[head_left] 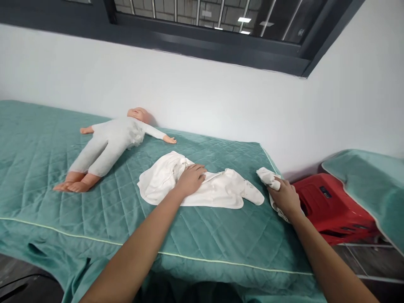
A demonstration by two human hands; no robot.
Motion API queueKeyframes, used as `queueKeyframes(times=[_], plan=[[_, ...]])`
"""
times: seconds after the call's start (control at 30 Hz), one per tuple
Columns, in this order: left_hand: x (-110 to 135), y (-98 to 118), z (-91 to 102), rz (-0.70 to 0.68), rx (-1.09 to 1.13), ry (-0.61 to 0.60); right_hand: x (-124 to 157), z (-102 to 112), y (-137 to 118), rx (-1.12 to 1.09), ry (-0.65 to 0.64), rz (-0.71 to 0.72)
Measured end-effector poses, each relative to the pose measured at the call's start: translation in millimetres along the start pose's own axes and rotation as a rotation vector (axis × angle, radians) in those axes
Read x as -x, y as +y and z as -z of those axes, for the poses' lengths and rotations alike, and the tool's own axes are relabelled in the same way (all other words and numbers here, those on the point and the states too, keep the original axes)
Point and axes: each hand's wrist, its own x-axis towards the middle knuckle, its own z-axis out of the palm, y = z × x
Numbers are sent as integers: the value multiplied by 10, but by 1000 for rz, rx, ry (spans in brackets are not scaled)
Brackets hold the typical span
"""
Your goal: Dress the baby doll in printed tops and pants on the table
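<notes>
A white baby garment [217, 191] lies spread and partly rumpled on the green quilted bed cover. My left hand [191, 179] rests on its middle with the fingers stretched out over the cloth. At the bed's right edge, my right hand [285, 198] is closed on a crumpled white cloth [268, 177], part of which hangs below the fingers. Farther left, a baby doll [109, 141] in a white bodysuit lies on its back, its head towards the wall and its bare feet towards me.
The green quilted cover [94, 214] drapes over the bed's front edge. Beyond the right end stands a red plastic stool [328, 202], beside another green-covered surface [372, 181]. A white wall [205, 97] with a dark-framed barred window [202, 38] rises behind the bed.
</notes>
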Motion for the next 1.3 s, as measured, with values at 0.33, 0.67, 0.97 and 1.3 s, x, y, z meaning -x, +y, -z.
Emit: queueKeyframes(times=[0.33, 0.67, 0.97, 1.3], plan=[[-23, -57, -23, -22, -8, 27, 54, -153, 135, -90, 105, 90], [-25, -2, -38, 121, -241, 95, 201, -14, 225, -427, 259, 14], [-164, -170, 335, 20, -397, -125, 330, 240, -966, -384, 347, 525], [-223, 55, 900, -70, -580, -50, -200, -149, -2471, -310, -298, 666]])
